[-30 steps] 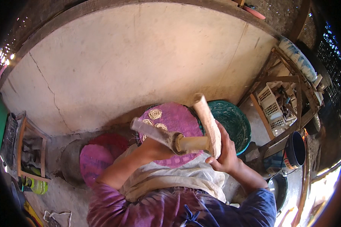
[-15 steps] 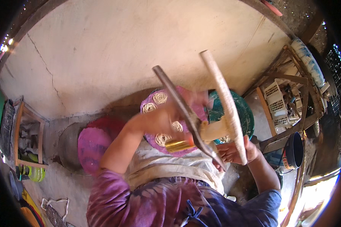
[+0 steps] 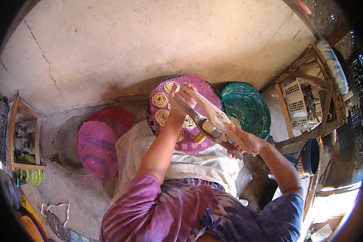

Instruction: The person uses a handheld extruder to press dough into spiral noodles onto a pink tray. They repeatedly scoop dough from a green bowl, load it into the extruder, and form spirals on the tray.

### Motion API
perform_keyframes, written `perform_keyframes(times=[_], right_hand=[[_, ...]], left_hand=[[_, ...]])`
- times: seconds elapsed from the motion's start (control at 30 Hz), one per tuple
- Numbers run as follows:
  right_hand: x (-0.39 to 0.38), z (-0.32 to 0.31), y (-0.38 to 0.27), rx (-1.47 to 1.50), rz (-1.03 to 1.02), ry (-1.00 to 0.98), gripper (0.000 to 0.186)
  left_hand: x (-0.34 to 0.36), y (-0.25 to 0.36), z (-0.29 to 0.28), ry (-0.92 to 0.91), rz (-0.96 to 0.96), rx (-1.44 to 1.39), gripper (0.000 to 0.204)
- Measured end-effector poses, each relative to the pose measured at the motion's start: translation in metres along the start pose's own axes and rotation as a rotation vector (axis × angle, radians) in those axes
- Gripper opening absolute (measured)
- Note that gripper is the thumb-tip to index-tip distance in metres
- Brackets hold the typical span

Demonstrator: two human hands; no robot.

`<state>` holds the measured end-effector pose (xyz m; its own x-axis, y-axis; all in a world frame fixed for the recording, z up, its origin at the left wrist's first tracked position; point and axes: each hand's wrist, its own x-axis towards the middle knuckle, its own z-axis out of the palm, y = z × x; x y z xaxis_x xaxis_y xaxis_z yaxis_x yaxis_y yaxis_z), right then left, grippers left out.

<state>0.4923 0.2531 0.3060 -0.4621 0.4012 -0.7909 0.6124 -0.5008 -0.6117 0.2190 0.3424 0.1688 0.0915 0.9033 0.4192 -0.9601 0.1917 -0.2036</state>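
Note:
Both hands grip a two-handled press, its pale wooden upper handle lying close over a dark lower handle. My left hand closes round the far-left ends of the handles. At the near-right ends, my right hand is wrapped round them. A yellow, brass-coloured part shows below the press. Beneath it lies a round tray covered with purple cloth. Several coiled nests of pale dough strands rest on the cloth, some partly hidden by my left arm.
Right of the tray stands a green basin smeared with pale residue. Round purple and red pieces lie at the left. A wooden rack holds a white basket. A dark bucket stands at the right.
The two handles, wide apart and upright before, have come together and tilted lower over the tray. My left hand, blurred before, now grips their far ends.

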Motion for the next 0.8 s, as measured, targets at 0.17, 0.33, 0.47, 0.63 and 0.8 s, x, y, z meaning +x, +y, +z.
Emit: perform_keyframes(times=[0.17,0.33,0.47,0.63,0.8], right_hand=[[-0.002,0.019,-0.018,-0.022,-0.179,-0.019,0.078],[-0.028,0.017,-0.026,0.009,-0.095,-0.039,0.080],[-0.030,0.013,-0.025,-0.066,-0.116,0.095,0.079],[-0.018,0.021,-0.013,-0.052,-0.140,0.070,0.076],[-0.029,0.012,0.005,0.040,-0.071,0.046,0.065]], left_hand=[[0.004,0.021,0.020,0.084,0.086,0.087,0.049],[-0.003,0.006,0.031,0.180,0.134,0.160,0.045],[0.012,0.004,0.034,0.130,0.124,0.164,0.047],[0.008,0.019,0.044,0.136,0.071,0.077,0.051],[-0.008,-0.005,0.020,0.145,0.057,0.127,0.041]])
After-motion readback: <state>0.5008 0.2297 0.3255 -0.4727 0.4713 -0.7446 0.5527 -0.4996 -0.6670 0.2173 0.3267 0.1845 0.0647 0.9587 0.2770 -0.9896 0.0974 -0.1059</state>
